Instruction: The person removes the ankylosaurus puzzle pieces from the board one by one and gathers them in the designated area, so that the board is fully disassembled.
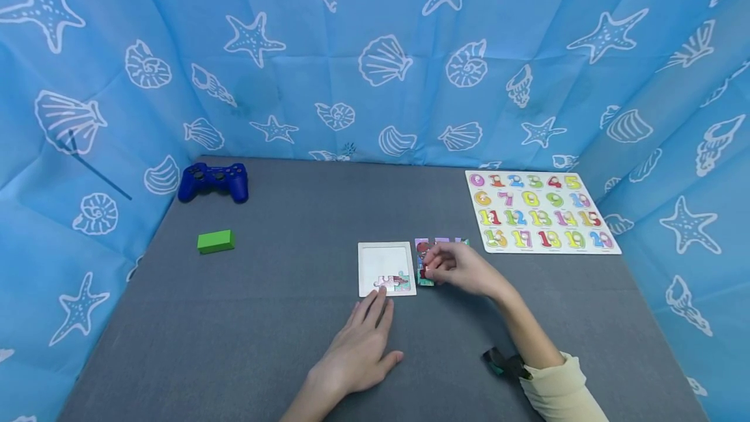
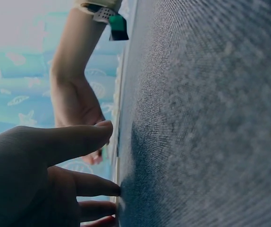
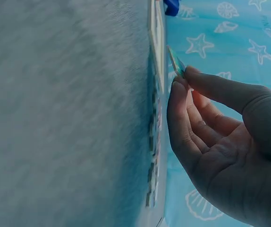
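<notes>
A white square puzzle tray (image 1: 383, 259) lies on the grey table, with joined jigsaw pieces (image 1: 394, 281) in its lower right corner. My left hand (image 1: 359, 350) has its fingers extended, the tips at the tray's near edge. Just right of the tray, my right hand (image 1: 463, 269) is over a group of loose jigsaw pieces (image 1: 426, 279) and partly hides them. In the right wrist view, a thin jigsaw piece (image 3: 177, 64) is pinched between the thumb and fingertips, raised off the table. Its printed face shows green.
A number puzzle board (image 1: 541, 213) with colourful numerals lies at the back right. On the left are a blue game controller (image 1: 213, 181) and a green block (image 1: 215, 241). Blue curtains (image 1: 387, 57) with white shells and starfish enclose the table's back and sides.
</notes>
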`<control>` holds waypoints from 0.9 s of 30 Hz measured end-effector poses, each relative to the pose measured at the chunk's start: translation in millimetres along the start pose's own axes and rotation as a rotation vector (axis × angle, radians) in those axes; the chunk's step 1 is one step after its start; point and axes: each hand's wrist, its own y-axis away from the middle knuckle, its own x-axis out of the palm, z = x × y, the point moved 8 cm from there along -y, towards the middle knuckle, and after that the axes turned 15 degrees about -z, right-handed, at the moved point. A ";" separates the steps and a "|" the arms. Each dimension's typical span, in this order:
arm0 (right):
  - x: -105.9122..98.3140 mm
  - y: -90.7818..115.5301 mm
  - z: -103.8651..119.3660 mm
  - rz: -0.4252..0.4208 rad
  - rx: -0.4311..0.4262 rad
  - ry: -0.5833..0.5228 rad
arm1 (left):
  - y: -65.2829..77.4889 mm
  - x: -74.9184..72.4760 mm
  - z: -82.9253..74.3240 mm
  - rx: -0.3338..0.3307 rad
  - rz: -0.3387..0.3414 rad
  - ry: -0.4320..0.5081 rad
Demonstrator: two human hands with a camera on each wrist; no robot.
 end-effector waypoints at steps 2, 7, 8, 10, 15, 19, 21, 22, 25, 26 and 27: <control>-1.4 1.8 -3.2 0.001 -0.002 0.018 | -0.2 0.1 0.1 -0.004 0.004 0.001; -1.7 3.7 -8.4 -0.001 -0.010 0.050 | -0.2 0.8 0.6 -0.001 0.002 -0.008; -1.7 4.0 -9.2 -0.003 -0.009 0.060 | -0.3 1.0 0.7 0.000 0.001 -0.009; -1.5 4.1 -10.0 -0.009 -0.013 0.085 | -0.6 1.2 0.7 0.004 -0.002 -0.011; -0.2 3.8 -8.7 -0.028 -0.036 0.164 | -0.5 1.0 0.4 0.012 -0.014 -0.016; 0.4 3.1 -6.3 -0.039 -0.050 0.206 | -0.7 0.8 0.3 0.010 -0.006 -0.019; 0.6 2.9 -5.0 -0.039 -0.050 0.205 | -1.2 1.2 0.5 0.004 0.006 -0.018; 0.8 2.6 -4.3 -0.039 -0.051 0.204 | -1.5 1.6 0.6 0.001 0.011 -0.017; 1.2 2.2 -1.4 -0.038 -0.059 0.196 | -2.1 2.6 1.2 -0.009 0.029 -0.014; 1.5 2.1 -0.3 -0.037 -0.064 0.193 | -2.3 3.0 1.3 -0.011 0.034 -0.014; 1.9 1.9 0.9 -0.036 -0.070 0.192 | -2.3 3.3 1.4 -0.014 0.037 -0.014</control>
